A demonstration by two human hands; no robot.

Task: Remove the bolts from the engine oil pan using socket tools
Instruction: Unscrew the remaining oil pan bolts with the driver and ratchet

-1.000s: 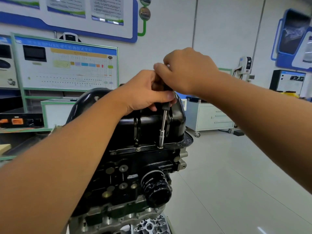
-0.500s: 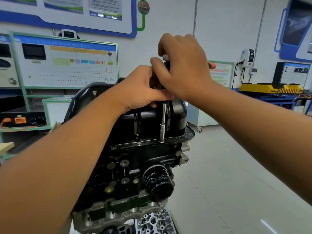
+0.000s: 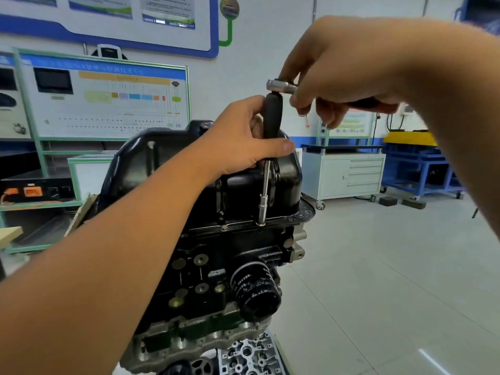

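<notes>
Left hand [image 3: 240, 142] grips the socket driver [image 3: 272, 117] upright on an oil pan [image 3: 286, 169] flange bolt; right hand [image 3: 338, 69] grasps a ratchet [image 3: 278, 86]; wall-poster writing unreadable.

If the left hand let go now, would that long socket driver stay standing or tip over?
It would likely tip: the socket driver is tall and thin, top-heavy with its black grip. Its socket sits on a flange bolt, which might briefly hold it.

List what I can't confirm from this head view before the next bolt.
- Bolt under the socket: the socket covers it.
- Ratchet handle: the right hand covers it.
- Oil pan far flange: behind the pan.
- Driver handle base: inside the left hand.
</notes>
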